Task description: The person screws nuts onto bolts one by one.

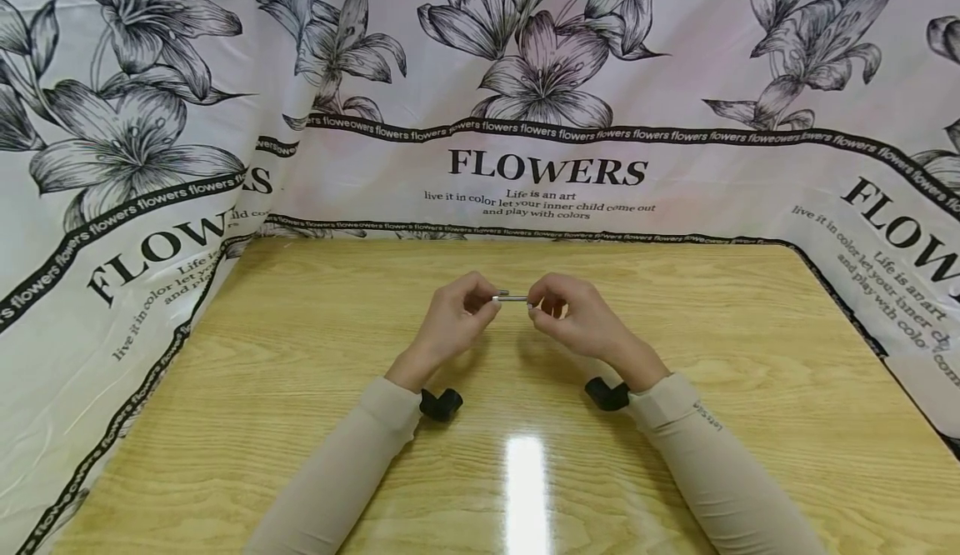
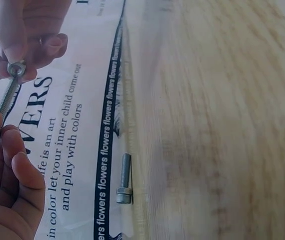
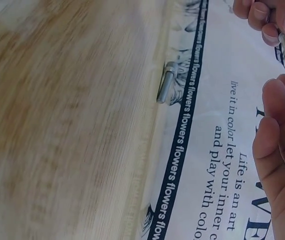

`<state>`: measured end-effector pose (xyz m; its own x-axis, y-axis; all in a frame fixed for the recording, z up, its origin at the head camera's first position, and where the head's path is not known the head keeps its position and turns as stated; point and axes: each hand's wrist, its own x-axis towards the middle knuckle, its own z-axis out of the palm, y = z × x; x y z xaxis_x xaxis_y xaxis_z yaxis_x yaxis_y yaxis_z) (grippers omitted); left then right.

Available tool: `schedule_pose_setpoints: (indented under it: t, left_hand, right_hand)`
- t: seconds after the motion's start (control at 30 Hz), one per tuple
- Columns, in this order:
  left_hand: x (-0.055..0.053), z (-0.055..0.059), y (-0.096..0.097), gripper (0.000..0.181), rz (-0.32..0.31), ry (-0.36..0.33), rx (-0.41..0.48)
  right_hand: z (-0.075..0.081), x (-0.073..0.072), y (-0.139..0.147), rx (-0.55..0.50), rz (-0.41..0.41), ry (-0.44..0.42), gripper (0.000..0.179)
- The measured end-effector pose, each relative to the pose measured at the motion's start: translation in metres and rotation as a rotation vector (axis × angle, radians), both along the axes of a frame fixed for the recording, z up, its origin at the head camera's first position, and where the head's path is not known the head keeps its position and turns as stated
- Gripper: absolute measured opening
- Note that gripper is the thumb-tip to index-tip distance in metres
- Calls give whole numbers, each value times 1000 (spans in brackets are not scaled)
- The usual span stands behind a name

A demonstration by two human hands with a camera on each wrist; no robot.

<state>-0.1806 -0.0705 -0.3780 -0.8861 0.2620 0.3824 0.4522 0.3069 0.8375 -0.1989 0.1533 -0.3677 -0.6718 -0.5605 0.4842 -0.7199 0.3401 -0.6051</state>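
Observation:
A slim metal bolt (image 1: 513, 297) is held level between my two hands above the table. My left hand (image 1: 459, 317) pinches its left end between thumb and fingertips. At the other end, my right hand (image 1: 576, 312) pinches a hex nut (image 2: 16, 68) on the bolt, with thumb and fingers covering part of it. The shank's thread shows between the hands in the left wrist view. A second bolt (image 2: 125, 177), fitted with a nut by its cylindrical head, lies on the table behind the hands; the right wrist view shows this bolt (image 3: 168, 83) near the table's far edge.
The wood-grain table (image 1: 300, 355) carries a bright light reflection at its front. A white cloth (image 1: 547, 180) printed with flowers and lettering borders the back and both sides. Black wrist devices (image 1: 441, 405) are worn at both cuffs.

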Motion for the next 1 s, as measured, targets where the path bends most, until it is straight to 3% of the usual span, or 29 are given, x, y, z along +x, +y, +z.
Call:
schedule_pose_setpoints:
  t: [0.33, 0.8, 1.0]
  left_hand:
    - [0, -1, -1, 5, 2, 43, 12]
    - [4, 0, 1, 5, -18, 33, 34]
    - [5, 4, 0, 7, -28, 0, 70]
  right_hand:
    - [0, 2, 1, -37, -29, 8, 13]
    - [-2, 3, -2, -100, -34, -48, 14]
    - [23, 23, -10, -150, -40, -102, 11]
